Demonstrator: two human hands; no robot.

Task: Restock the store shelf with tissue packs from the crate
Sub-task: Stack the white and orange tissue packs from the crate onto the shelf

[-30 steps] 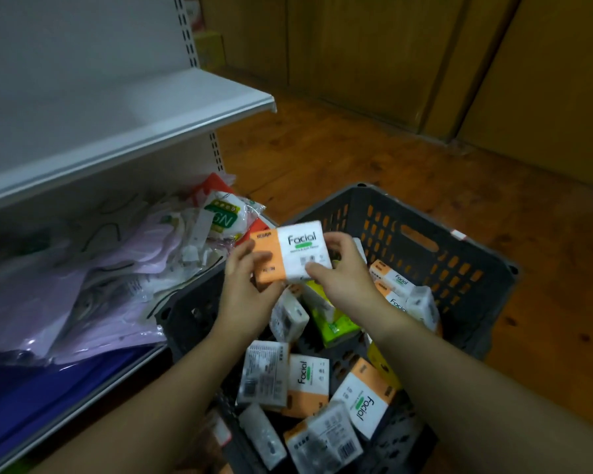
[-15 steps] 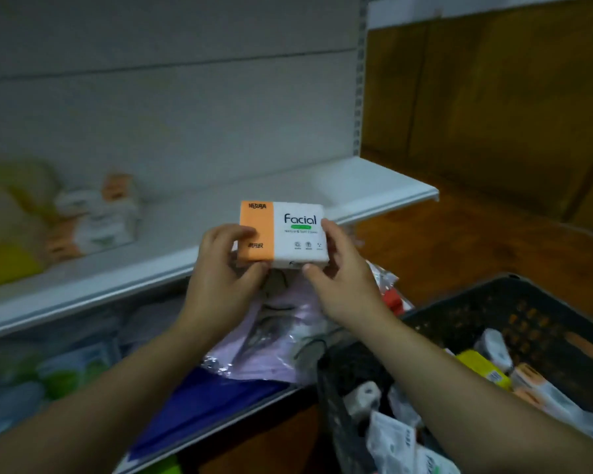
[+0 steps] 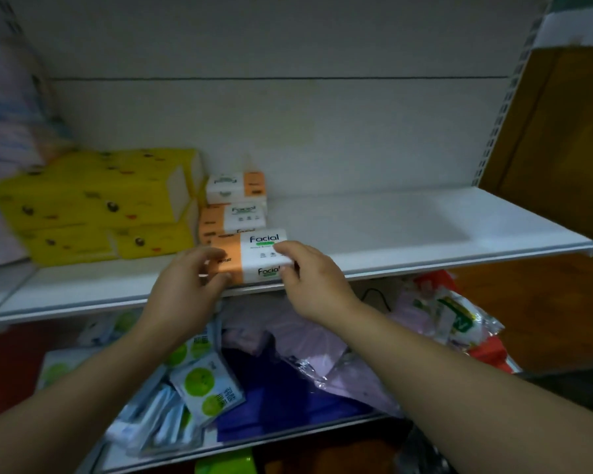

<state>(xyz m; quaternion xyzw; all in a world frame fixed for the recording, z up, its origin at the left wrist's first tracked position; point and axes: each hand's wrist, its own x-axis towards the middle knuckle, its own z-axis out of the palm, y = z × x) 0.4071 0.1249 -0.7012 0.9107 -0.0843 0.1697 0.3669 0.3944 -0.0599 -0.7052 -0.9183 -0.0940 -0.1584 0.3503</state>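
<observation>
I see a white metal shelf (image 3: 408, 227) bearing yellow plastic-wrapped tissue packs (image 3: 93, 196) at left, with orange-and-white tissue packs (image 3: 235, 218) just right of them.

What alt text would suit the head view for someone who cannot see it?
A left hand and right hand hold an orange-and-white tissue pack at the front edge of a white shelf. Behind it stand matching packs, with yellow packs to their left. Bagged goods lie on a lower shelf.

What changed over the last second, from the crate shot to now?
The Facial tissue pack went from above the crate up to the shelf, at its front edge, before the stacked packs. Left hand and right hand still grip its ends; nothing let go.
</observation>
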